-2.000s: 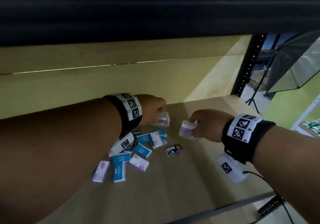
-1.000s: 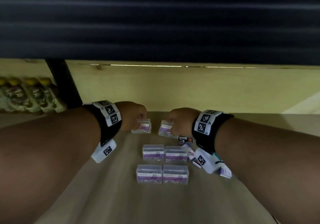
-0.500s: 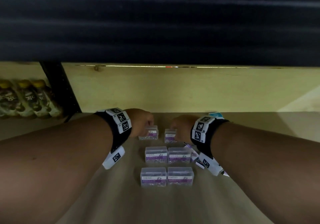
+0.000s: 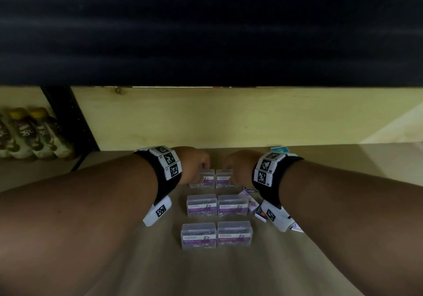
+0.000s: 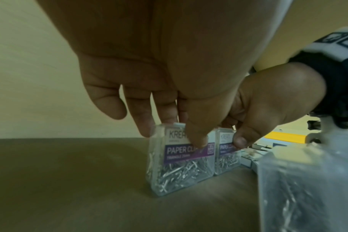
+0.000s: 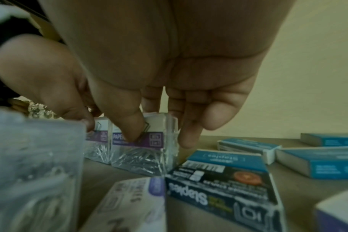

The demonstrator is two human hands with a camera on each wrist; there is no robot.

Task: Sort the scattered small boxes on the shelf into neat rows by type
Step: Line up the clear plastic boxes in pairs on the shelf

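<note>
Your left hand (image 4: 194, 166) pinches a clear paper clip box (image 4: 202, 178) standing on the wooden shelf (image 4: 229, 272). Just beside it, touching, your right hand (image 4: 238, 167) pinches its twin box (image 4: 223, 178). Four more clip boxes (image 4: 217, 221) sit nearer in two neat rows. Blue staple boxes (image 6: 318, 161) lie scattered at the right.

On the wooden shelf (image 4: 160, 270) I see six clear plastic paper-clip boxes (image 4: 202, 205) in three rows of two, running front to back. My left hand (image 4: 194, 165) and right hand (image 4: 238, 166) grip the rearmost pair. Blue cardboard staple boxes (image 6: 318, 163) lie right of them.
</note>
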